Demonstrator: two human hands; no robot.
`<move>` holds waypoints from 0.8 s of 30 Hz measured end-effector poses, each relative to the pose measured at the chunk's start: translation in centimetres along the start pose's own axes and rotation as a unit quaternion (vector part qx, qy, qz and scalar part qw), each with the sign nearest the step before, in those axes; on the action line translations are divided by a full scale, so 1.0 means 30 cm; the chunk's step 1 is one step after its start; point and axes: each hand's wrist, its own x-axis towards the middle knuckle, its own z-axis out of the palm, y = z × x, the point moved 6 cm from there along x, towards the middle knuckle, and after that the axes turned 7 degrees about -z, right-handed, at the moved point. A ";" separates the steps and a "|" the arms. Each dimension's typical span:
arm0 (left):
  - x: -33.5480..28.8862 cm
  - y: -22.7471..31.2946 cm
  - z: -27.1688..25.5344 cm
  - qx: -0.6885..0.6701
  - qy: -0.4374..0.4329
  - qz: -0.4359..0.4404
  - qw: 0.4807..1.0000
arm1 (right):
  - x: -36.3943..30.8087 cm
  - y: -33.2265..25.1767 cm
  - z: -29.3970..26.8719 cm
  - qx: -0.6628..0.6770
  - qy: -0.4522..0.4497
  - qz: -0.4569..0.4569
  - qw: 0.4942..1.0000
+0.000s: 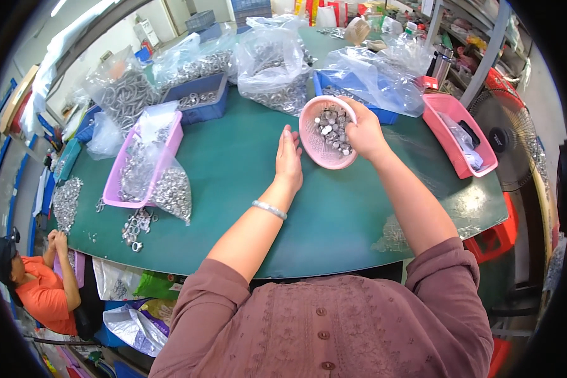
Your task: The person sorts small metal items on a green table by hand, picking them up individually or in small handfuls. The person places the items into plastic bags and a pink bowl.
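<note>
A: Where do we have the pink basket?
B: Up off the green table as far as we can judge, ahead of the body, between both hands. Mouth tipped toward us.
A: Which hand owns it?
B: Right hand. It grips the right side of the rim: thumb over the edge, the other fingers mostly behind the wall, so we can't tell their spread.
A: Left hand?
B: Fingers straight and pressed together, pointing away from us, palm turned to the basket. It pinches nothing. Basket lies directly to its right.
A: Touching?
B: At the left wall or just beside it; we can't tell contact from this angle.
A: Long axis?
B: The mouth reads as an oval, longer near-to-far than side-to-side, roughly in line with the left fingers. Tilt may be skewing that for us.
A: Load?
B: Small metal pieces, bunched inside toward the right-hand side. So the right thumb is nearer to them; the left palm faces them across the basket's left wall.
A: Behind it?
B: Blue tray, just beyond the rim.
</note>
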 end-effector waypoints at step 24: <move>0.030 -0.044 0.047 0.231 0.172 0.180 0.941 | -0.128 -0.101 0.020 -0.295 -0.072 -0.270 0.914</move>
